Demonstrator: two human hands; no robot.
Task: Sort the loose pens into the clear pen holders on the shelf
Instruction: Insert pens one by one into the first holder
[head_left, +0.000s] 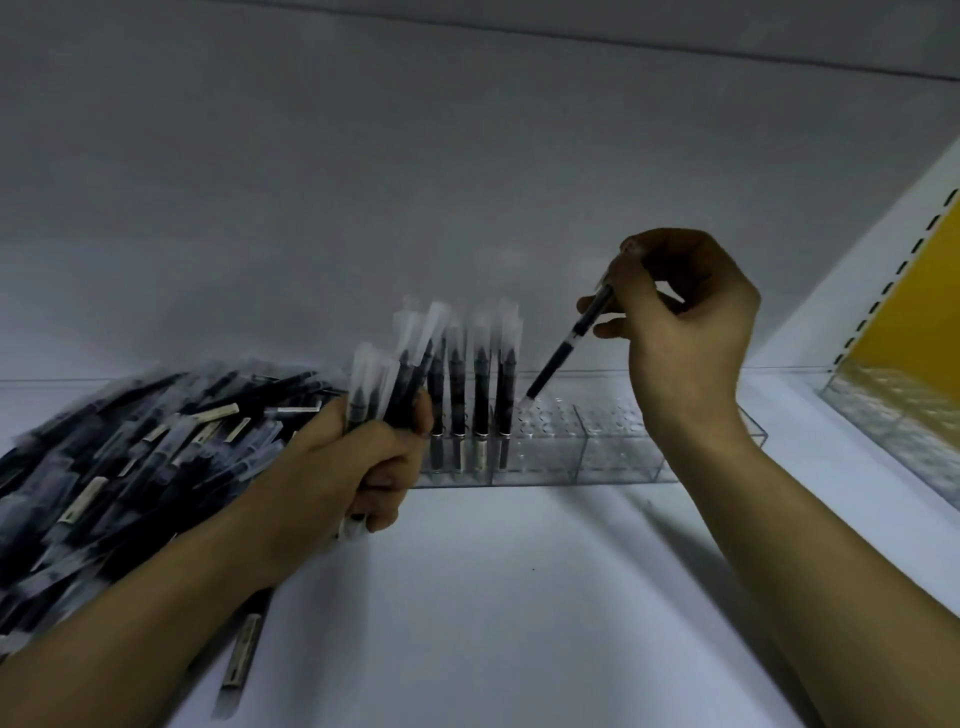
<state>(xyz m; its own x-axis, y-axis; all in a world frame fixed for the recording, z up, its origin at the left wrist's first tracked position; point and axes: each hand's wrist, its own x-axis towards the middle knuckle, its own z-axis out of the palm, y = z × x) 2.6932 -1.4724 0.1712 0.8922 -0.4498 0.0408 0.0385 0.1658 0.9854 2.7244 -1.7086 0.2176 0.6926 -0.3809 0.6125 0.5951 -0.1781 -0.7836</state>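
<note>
- Two hands are busy here. The right hand (685, 332) pinches one dark pen (566, 343) near its top end with the thumb and fingers.
- That pen leans. Its top end is up in the fingers, and its pale low end is down at the top of the clear holder (597, 447).
- The low end sits among the small holes in the holder's top, but I cannot tell if it is inside a hole.
- The left hand (363, 467) is a tight fist round a bunch (395, 374) of pens in clear wrappers. The pens are held upright with their tops sticking up.
- This hand and its bunch are in front of the holder's left end and hide part of it.
- At least four dark pens make a row (480, 410) that stands upright in the left part of the holder, just left of the leaning pen's low end.
- To the right of the row, the holder's top shows lines of small holes.
- A big pile (130, 441) of loose wrapped pens lies to the left of the holder on the white shelf (493, 597).
- One stray pen (241, 649) lies apart from the pile, well in front of the holder, beside the left arm.
- A second holder (883, 410), also clear, sits far to the right of the first one, below a yellow panel (914, 312).
</note>
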